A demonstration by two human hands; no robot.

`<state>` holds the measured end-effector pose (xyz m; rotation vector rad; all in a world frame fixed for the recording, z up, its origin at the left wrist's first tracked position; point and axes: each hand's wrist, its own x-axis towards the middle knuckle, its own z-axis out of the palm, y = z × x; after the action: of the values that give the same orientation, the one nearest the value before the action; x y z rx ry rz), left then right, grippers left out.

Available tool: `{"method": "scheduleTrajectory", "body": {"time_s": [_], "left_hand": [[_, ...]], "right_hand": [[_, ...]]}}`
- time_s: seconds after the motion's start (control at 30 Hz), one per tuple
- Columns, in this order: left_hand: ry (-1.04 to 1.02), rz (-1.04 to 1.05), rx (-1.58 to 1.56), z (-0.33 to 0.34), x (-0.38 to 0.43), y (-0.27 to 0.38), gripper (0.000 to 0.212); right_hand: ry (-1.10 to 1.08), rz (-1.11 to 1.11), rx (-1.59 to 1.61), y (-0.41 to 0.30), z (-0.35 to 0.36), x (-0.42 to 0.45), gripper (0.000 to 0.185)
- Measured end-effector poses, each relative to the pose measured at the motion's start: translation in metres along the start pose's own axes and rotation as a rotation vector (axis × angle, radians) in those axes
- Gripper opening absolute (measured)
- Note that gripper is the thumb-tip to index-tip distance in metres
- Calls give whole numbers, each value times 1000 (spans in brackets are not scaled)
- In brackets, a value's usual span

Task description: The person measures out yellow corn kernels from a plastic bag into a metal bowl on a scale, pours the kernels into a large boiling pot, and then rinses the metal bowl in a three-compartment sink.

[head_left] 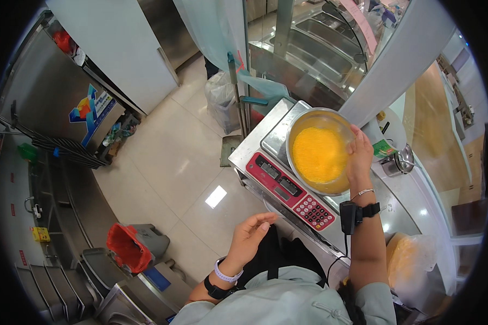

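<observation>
A round metal bowl (pixel 335 189) holding fine yellow-orange granules (pixel 320 154) sits on the metal platform of a red-fronted electronic scale (pixel 290 191). My right hand (pixel 358 156) grips the bowl's right rim. Part of the rim is hidden behind that hand. My left hand (pixel 251 235) is in the air at the near left of the scale, apart from it. Its fingers are loosely curled, with a gap to the thumb and nothing held.
Right of the bowl stand a white tub (pixel 384 130) and a small metal pot (pixel 398 162). A clear bag of yellow material (pixel 406 260) lies at the near right. On the floor are a grey bin with a red liner (pixel 126 248) and a long-handled dustpan (pixel 229 150).
</observation>
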<state>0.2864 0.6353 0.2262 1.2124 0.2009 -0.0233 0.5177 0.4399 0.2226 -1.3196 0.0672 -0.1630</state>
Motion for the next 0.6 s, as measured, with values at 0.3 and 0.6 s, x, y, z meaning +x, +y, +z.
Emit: {"method": "scheduleTrajectory", "body": {"time_s": [0.3,0.6], "left_hand": [[-85,-53,-46,8,14,-17,22],[-221,-101,-41,18,24,-26,19]], "right_hand": [[-27,342,440,-14,7,-1,21],[-81,327,580,-18,39,-14,20]]}}
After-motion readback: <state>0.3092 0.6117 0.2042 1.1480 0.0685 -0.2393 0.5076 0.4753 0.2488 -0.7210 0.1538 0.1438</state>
